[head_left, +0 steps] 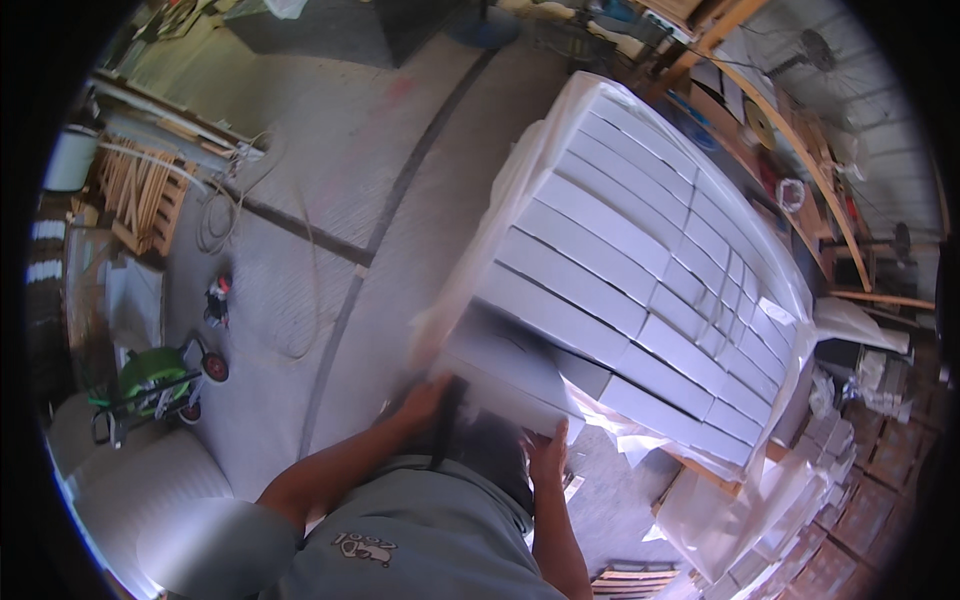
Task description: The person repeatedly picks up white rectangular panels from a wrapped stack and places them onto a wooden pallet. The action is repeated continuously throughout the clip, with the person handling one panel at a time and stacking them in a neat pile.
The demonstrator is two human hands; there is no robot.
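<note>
At the near corner of a large stack of white boxes (585, 235), a long white box (505, 370) sits between my hands, blurred by motion. My left hand (425, 402) is closed on the box's left end, its fingers partly smeared, with a dark strip beside it. My right hand (547, 455) grips the near right edge, thumb up along the side. A dark gap shows between this box and the row beyond it. Clear plastic wrap (540, 130) hangs around the sides of the stack.
The stack stands on a wooden pallet (715, 476). To the left are a green wheeled reel (150, 383), a loose hose (215, 225) and slatted wooden pallets (145, 195). Brown cartons (870, 510) and crumpled plastic (740, 505) lie at the right. A dark groove (400, 180) crosses the concrete floor.
</note>
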